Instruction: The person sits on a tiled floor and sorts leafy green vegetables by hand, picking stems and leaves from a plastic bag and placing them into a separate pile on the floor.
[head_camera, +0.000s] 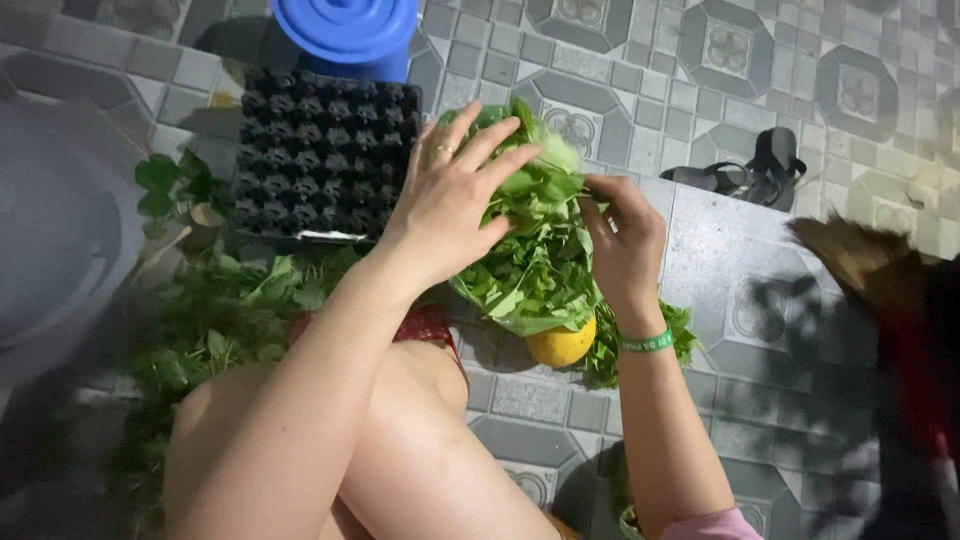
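A clear plastic bag full of green leaves (535, 250) is held above the tiled floor in the middle of the head view. My left hand (452, 195) rests spread over the bag's left side, a ring on one finger. My right hand (622, 240) pinches the bag's right edge near the top; a green wristband (646, 342) circles that wrist. Under the bag a round yellow fruit (562, 344) lies on the floor. My bare knee (320, 440) fills the lower middle.
A black egg tray (325, 150) lies behind the bag, with a blue plastic bucket (350, 35) beyond it. Loose green stems and leaves (215, 320) are heaped on the left beside a grey basin (55, 230). Black sandals (755, 170) sit at the right; a broom (860, 255) is further right.
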